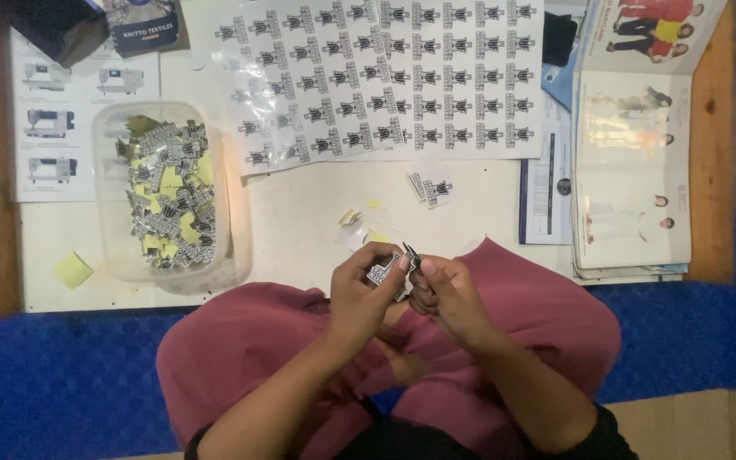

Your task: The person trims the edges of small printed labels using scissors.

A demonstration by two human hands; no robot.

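My left hand [361,290] and my right hand [446,294] meet over my lap at the table's near edge, both pinching a small black-and-white cut-out label [382,273]. A second dark piece [409,252] sticks up between the fingertips. A large sheet of printed labels [385,77] lies flat at the far middle of the table. One loose cut label [430,189] rests just below that sheet. To my left stands a clear plastic tub [112,247] heaped with cut labels and yellow backing scraps.
Small yellow and white paper scraps [353,223] lie near my hands, and a yellow scrap [72,269] sits left of the tub. Open catalogues [632,162] are stacked at right. A leaflet picturing sewing machines [48,119] lies at left. Blue floor surrounds the low table.
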